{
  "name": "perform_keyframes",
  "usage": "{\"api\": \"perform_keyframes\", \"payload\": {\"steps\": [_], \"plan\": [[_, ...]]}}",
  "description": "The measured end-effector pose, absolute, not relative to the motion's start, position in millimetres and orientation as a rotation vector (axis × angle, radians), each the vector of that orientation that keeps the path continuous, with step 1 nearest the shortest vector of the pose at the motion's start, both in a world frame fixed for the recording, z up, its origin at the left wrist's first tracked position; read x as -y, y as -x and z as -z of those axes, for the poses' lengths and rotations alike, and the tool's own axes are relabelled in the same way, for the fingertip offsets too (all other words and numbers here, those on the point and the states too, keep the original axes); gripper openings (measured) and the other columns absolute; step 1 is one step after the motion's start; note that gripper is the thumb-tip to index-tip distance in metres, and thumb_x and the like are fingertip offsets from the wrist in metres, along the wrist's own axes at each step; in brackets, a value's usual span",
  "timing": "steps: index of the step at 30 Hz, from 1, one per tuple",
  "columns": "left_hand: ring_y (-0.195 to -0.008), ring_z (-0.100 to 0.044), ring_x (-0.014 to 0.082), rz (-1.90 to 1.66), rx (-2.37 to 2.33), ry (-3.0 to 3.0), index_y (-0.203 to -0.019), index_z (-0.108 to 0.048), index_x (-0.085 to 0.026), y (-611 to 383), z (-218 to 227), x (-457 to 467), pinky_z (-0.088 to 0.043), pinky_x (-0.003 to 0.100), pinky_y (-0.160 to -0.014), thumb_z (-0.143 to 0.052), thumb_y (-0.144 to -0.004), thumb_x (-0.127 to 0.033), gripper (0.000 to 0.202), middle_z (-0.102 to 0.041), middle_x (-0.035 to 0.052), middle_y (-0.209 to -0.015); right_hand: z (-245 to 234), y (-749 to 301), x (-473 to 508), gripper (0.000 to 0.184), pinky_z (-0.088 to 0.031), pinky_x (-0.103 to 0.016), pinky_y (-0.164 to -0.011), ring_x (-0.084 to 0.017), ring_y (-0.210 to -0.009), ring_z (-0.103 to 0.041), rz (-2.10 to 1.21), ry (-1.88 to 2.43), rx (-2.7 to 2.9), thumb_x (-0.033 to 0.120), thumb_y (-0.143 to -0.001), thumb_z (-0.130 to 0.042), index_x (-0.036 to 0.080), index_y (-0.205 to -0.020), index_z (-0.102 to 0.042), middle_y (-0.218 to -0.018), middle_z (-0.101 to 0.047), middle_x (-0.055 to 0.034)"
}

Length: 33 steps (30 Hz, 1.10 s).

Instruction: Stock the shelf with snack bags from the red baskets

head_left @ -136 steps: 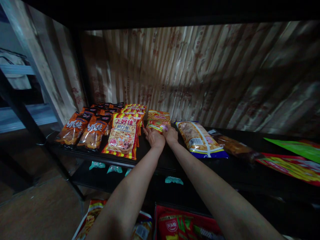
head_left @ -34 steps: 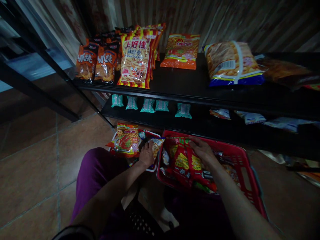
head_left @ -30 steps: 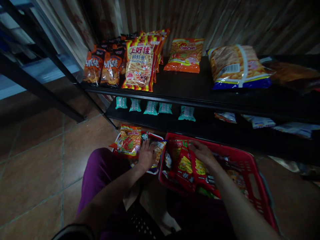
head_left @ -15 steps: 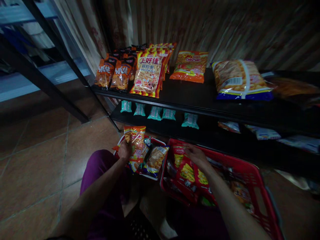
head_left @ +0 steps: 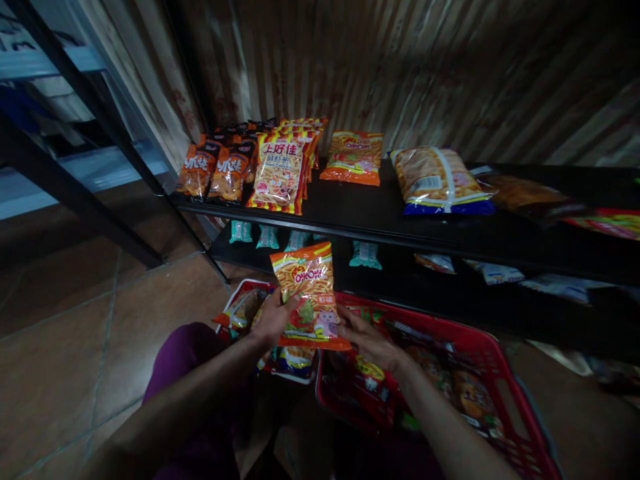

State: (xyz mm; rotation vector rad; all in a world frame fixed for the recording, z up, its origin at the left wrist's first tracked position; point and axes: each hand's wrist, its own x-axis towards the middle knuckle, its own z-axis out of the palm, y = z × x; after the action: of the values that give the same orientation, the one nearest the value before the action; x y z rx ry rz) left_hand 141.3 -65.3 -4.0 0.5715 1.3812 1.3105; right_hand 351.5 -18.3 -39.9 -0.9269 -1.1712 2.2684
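Striped wall covering (head_left: pixel 400 80) backs a black shelf (head_left: pixel 380 207) that stands on a tiled floor (head_left: pixel 75 320). At centre, the left hand (head_left: pixel 273 320) clasps the lower left edge of an orange snack packet (head_left: pixel 307 293), thumb across its front, while the right hand (head_left: pixel 365 337) pinches the lower right corner, its fingers partly hidden behind the film. The packet is held upright in the air, above the gap between a smaller basket (head_left: pixel 235 300) and a red basket (head_left: pixel 505 393), in front of and below the shelf's front edge. Progress, as judged: one matching packet (head_left: pixel 353 157) already lies on the shelf, and both baskets hold further bags. Beside the matching packet are the striped packets (head_left: pixel 277 173) to the left and a blue-edged bag (head_left: pixel 437 180) to the right. A bare black strip runs in front of it. The shelf's front edge lies between the held packet and that strip. Teal sachets (head_left: pixel 267 235) line the lower shelf just behind the packet.
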Motion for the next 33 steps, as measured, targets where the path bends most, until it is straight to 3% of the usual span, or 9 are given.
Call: {"api": "perform_keyframes", "payload": {"steps": [5,9,13,18,22,25,30,33], "plan": [[-0.092,-0.063,0.0230,-1.273,-1.169,-0.650,-0.104,-0.061,-0.020,-146.9,-9.8,49.5,-0.049,0.036,-0.083,-0.073,-0.068,-0.036,0.042,-0.068,0.0080,-0.105,38.0,-357.1,23.2,0.051,-0.049,-0.036,-0.090,-0.023,-0.095,-0.066,-2.179,1.003,1.119,0.029,-0.066,-0.077,0.025,-0.114,-0.060,-0.105,-0.071,-0.0045],[-0.089,-0.063,0.0215,-1.349,-1.078,-0.591,-0.094,-0.066,-0.015,-139.4,-11.7,35.5,-0.046,0.034,-0.086,-0.072,-0.066,-0.038,0.037,-0.070,0.0075,-0.095,37.2,-367.0,28.3,0.046,-0.051,-0.036,-0.085,-0.022,-0.090,-0.068,-2.237,1.024,1.107,0.029,-0.067,-0.076,0.023,-0.110,-0.062,-0.102,-0.071,-0.0047],[-0.072,-0.064,0.0187,-1.348,-1.110,-0.451,-0.080,-0.066,-0.014,-145.6,-6.5,31.0,-0.049,0.031,-0.072,-0.074,-0.061,-0.039,0.033,-0.070,0.0045,-0.076,39.6,-365.1,33.8,0.045,-0.050,-0.038,-0.087,-0.022,-0.093,-0.066,-2.241,1.021,1.173,0.034,-0.070,-0.074,0.025,-0.112,-0.061,-0.106,-0.070,-0.0048],[-0.055,-0.056,0.0127,-1.235,-1.282,-0.656,-0.074,-0.064,-0.014,-159.1,0.1,34.6,-0.044,0.024,-0.054,-0.068,-0.066,-0.041,0.028,-0.064,0.0004,-0.062,32.9,-346.6,26.2,0.053,-0.044,-0.038,-0.096,-0.022,-0.108,-0.059,-1.926,0.881,1.082,0.044,-0.068,-0.073,0.028,-0.117,-0.058,-0.120,-0.063,-0.0041],[-0.053,-0.052,0.0103,-1.159,-1.292,-0.801,-0.069,-0.062,-0.015,-162.0,2.7,35.7,-0.041,0.022,-0.051,-0.062,-0.072,-0.043,0.028,-0.058,-0.0017,-0.059,31.9,-337.4,15.0,0.037,-0.048,-0.032,-0.085,-0.019,-0.088,-0.065,-1.761,1.030,0.916,0.046,-0.062,-0.077,0.025,-0.090,-0.067,-0.093,-0.072,-0.0011],[-0.054,-0.051,0.0101,-1.137,-1.287,-0.814,-0.068,-0.061,-0.015,-160.9,2.6,33.1,-0.040,0.021,-0.052,-0.063,-0.071,-0.044,0.029,-0.057,-0.0018,-0.060,34.8,-336.2,11.1,0.031,-0.051,-0.030,-0.072,-0.019,-0.074,-0.067,-1.727,1.144,0.748,0.047,-0.058,-0.079,0.022,-0.069,-0.065,-0.072,-0.072,-0.0002],[-0.057,-0.053,0.0116,-1.222,-1.215,-0.731,-0.070,-0.061,-0.015,-158.6,0.9,26.9,-0.043,0.024,-0.057,-0.069,-0.065,-0.047,0.033,-0.061,-0.0005,-0.064,29.2,-335.4,11.8,0.031,-0.054,-0.036,-0.072,-0.023,-0.072,-0.069,-1.683,1.134,0.529,0.045,-0.058,-0.079,0.021,-0.069,-0.065,-0.065,-0.072,-0.0002],[-0.071,-0.058,0.0143,-1.214,-1.153,-0.749,-0.077,-0.065,-0.016,-156.0,-2.6,27.8,-0.045,0.025,-0.068,-0.068,-0.069,-0.046,0.032,-0.066,0.0025,-0.078,29.4,-337.3,9.7,0.030,-0.055,-0.040,-0.076,-0.025,-0.078,-0.069,-1.656,1.116,0.493,0.045,-0.061,-0.078,0.021,-0.074,-0.065,-0.070,-0.073,-0.0013]]}}
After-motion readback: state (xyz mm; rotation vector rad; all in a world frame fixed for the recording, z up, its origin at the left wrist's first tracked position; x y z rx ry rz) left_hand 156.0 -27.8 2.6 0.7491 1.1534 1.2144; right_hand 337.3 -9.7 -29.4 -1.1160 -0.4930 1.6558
